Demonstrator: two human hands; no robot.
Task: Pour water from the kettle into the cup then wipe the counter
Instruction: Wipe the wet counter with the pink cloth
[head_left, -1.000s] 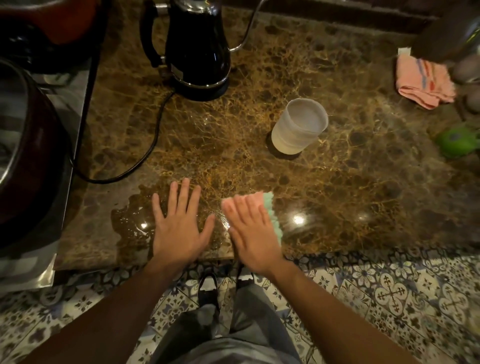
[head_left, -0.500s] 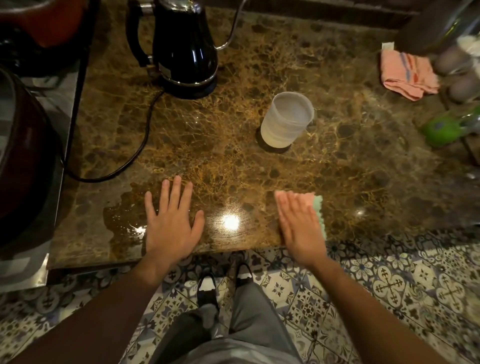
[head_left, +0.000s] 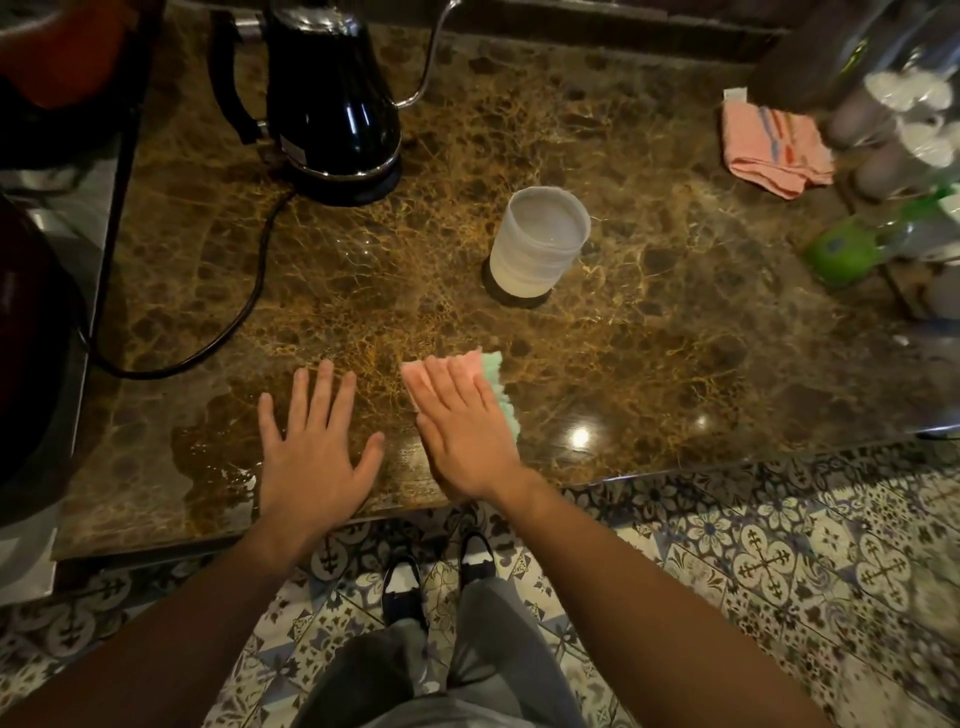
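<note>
Counter (head_left: 649, 332) wiping is underway: your right hand (head_left: 462, 426), fingers flat and together on the pink-green cloth (head_left: 496, 382), is sweeping back left from where it was half a second ago, toward the puddle (head_left: 208, 457). Your left hand (head_left: 311, 457) is staying splayed, bracing. Kettle (head_left: 332, 98) and cup (head_left: 537, 241) are standing behind, so you are likely on the final step.

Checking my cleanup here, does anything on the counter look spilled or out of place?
Yes: a puddle of water sits on the counter near its front left edge, just left of the left hand. The right hand presses the sponge farther right, off the puddle.
</note>
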